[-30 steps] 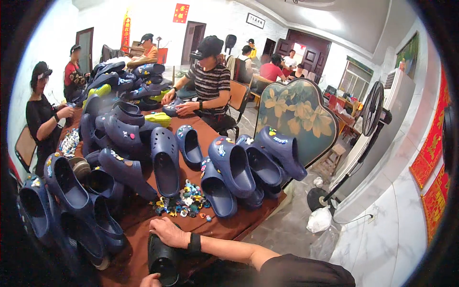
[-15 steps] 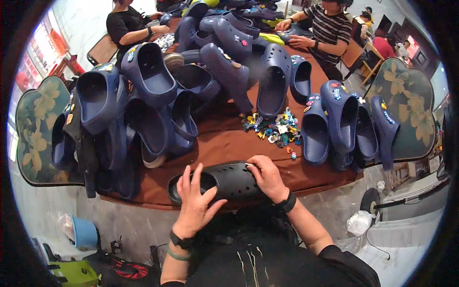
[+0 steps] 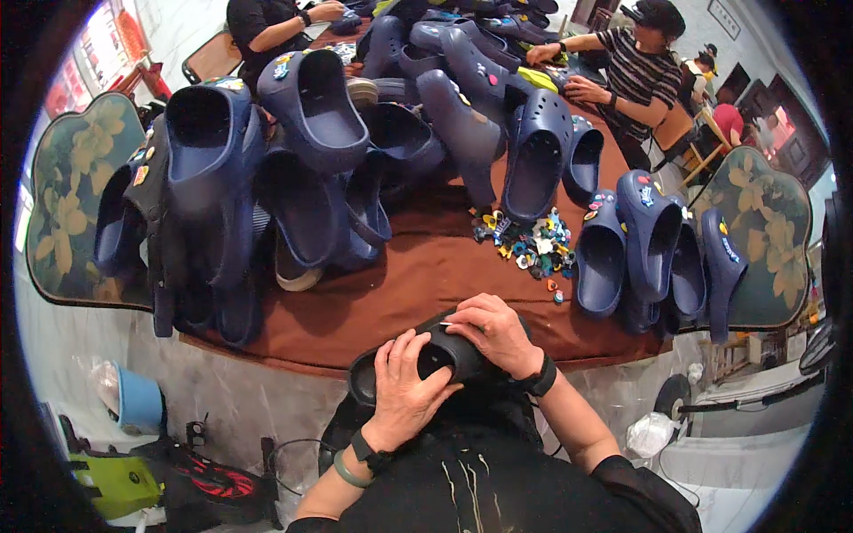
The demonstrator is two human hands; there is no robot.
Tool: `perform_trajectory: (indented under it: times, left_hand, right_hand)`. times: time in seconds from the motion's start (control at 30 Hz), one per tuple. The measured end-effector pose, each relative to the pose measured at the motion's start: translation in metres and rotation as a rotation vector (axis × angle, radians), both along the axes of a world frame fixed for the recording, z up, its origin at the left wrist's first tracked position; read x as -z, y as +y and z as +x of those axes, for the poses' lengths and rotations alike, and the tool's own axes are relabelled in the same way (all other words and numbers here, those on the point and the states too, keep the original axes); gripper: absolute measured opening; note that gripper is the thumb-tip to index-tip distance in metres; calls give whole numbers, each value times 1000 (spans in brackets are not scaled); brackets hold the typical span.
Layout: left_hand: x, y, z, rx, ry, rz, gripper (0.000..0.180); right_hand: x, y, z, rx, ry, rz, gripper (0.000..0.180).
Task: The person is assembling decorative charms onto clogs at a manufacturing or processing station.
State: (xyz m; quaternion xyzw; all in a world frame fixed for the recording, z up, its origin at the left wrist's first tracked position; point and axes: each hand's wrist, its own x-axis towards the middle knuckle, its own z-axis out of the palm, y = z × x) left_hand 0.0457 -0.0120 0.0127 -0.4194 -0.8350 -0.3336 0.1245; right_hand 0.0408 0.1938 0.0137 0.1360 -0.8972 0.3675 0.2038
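- While both hands close around it, a black clog (image 3: pixel 442 354) sits at the near edge of the table (image 3: pixel 418 284), held just over the person's lap.
- The left hand (image 3: pixel 404 386) cups the heel end from below, fingers wrapped onto the shoe's side; the right hand (image 3: pixel 496 335) lies over the toe end, fingertips pinched together on the upper, seemingly pressing something small there, though I cannot tell what.
- I judge this to be the fitting step: a charm being seated into a hole of the upper. The next move likely calls for a firm push with the thumb while the left hand braces the shoe.
- A scatter of small coloured charms (image 3: pixel 526 244) lies mid-table, within reach beyond the right hand.
- Navy clogs (image 3: pixel 311 107) are heaped across the far and left parts of the table; a row of decorated navy clogs (image 3: pixel 653 240) stands at the right edge.
- Two other people work at the far end, one in a striped shirt (image 3: pixel 640 75).
- Nothing blocks the path to the charms; the heaps crowd the left side.
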Motion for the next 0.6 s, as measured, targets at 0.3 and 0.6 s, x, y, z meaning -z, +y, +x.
perform_trajectory:
  times: [0.3, 0.6]
  left_hand:
    - [8, -2, 2, -15, 21, 3, 29]
    - [11, 3, 1, 18, 25, 12, 29]
  right_hand:
    - [-12, 6, 9, -107, -103, 152, 11]
    - [-6, 1, 17, -62, 33, 333, 11]
